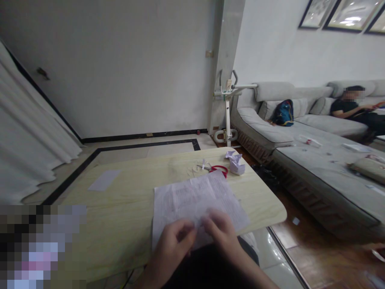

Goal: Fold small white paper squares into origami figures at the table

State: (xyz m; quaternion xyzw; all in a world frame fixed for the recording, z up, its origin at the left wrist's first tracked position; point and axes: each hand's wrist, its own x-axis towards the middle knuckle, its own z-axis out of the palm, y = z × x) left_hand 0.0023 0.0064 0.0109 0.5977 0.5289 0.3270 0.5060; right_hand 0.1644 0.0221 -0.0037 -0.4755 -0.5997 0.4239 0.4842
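A creased sheet of printed paper [192, 196] lies at the near edge of the table, its print too blurred to read. Over its lower part, my left hand [177, 239] is closed, thumb and forefinger pinched together. My right hand [221, 230] faces it a short way off, fingers curled in and slightly smeared. Whatever sits between the fingertips is too small or pale to make out. Beyond the sheet rest red-handled scissors [219, 170], with thin pale strips beside the blades. Folded, crumpled paper [236, 163] stands to their right.
A smaller paper piece [104, 180] lies on the left of the wooden table [129, 216]. An exercise machine [227, 108] stands behind. Along the right runs a grey sofa [270, 132] with a blue backpack [284, 112] and a seated person [349, 108]. A white curtain [33, 132] hangs left.
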